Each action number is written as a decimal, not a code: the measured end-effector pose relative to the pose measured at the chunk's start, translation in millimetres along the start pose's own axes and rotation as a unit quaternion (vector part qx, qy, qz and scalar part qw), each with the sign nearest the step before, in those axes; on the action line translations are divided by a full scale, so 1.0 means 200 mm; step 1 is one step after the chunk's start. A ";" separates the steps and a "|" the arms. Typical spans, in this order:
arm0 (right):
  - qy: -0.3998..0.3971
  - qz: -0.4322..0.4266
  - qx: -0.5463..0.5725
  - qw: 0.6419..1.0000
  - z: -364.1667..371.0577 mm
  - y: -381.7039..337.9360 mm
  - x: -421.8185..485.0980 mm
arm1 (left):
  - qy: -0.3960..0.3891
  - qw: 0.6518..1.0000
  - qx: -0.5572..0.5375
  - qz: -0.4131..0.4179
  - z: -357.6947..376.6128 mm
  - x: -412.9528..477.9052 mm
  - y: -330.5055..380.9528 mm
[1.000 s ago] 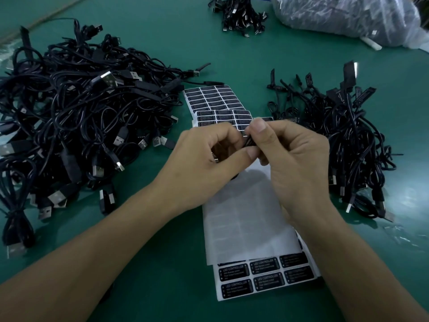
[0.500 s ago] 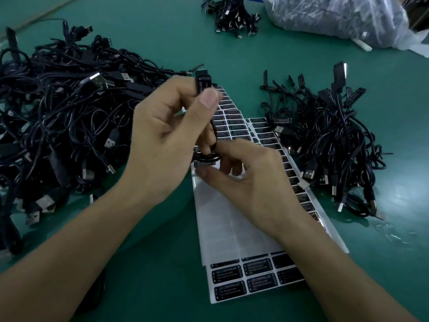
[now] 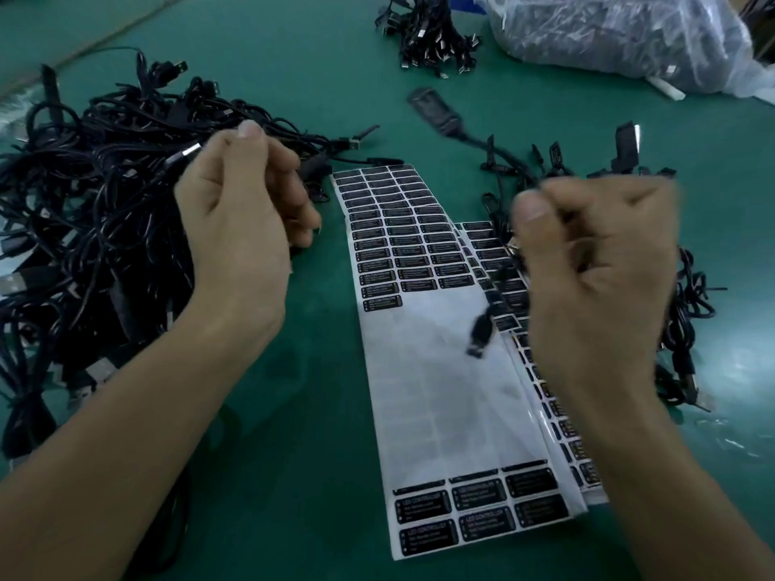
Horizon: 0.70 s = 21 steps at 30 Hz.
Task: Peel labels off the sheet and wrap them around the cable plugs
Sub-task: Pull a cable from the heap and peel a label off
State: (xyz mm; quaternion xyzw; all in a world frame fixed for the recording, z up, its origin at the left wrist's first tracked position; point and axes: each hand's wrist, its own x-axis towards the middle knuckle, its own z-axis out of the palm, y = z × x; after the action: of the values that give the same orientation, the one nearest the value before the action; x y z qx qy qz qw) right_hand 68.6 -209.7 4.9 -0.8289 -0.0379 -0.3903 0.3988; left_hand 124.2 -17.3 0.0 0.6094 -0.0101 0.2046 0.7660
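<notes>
Now my hands have come apart, where a moment ago both worked on one cable (image 3: 500, 278) over the label sheet (image 3: 423, 371). My right hand (image 3: 595, 278), blurry on the right, is curled round that cable, its plug (image 3: 479, 335) dangling over the sheet; my left hand (image 3: 239, 211) is curled over the left pile (image 3: 84, 211), and I cannot tell if it holds anything. I think this cable is done.

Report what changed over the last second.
The hands parted: the left hand released the cable and moved left over the cable pile; the right hand, blurred, swings it rightward, apparently gripping it. The label sheets stayed put.
</notes>
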 end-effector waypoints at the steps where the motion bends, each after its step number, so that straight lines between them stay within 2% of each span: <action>1: 0.033 -0.014 -0.028 0.999 -0.03 0.01 0.02 | 0.011 0.999 0.033 0.025 -0.01 0.01 0.00; 3: 0.079 -0.038 -0.072 0.994 -0.07 0.04 0.06 | 0.027 0.988 0.118 0.100 -0.02 0.02 0.01; 6: 0.093 -0.013 -0.121 0.988 -0.13 0.10 0.10 | 0.027 0.943 0.272 0.189 -0.05 0.04 0.01; 8: 0.073 0.029 -0.162 0.984 -0.17 0.13 0.12 | -0.006 0.901 0.392 0.186 -0.07 0.04 -0.01; 11: 0.033 0.110 -0.201 0.973 -0.22 0.17 0.13 | -0.068 0.813 0.554 0.167 -0.09 0.04 -0.04; 13: -0.013 0.166 -0.256 0.952 -0.24 0.21 0.13 | -0.083 0.770 0.610 0.164 -0.11 0.04 -0.06; 15: -0.055 0.212 -0.316 0.923 -0.24 0.23 0.13 | -0.085 0.744 0.642 0.168 -0.12 0.06 -0.08; 16: -0.062 0.223 -0.317 0.920 -0.23 0.22 0.13 | -0.085 0.731 0.655 0.171 -0.12 0.06 -0.09; 18: -0.055 0.201 -0.304 0.930 -0.21 0.19 0.11 | -0.083 0.713 0.675 0.170 -0.13 0.07 -0.11; 21: -0.019 0.119 -0.266 0.957 -0.16 0.12 0.07 | -0.081 0.697 0.695 0.157 -0.12 0.09 -0.12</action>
State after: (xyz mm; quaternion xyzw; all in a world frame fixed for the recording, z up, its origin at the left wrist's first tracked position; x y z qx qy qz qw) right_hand 67.8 -251.5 11.4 -0.9107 0.1587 -0.3201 0.2073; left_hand 142.1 6.9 -24.0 0.9720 -0.0232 0.2205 0.0775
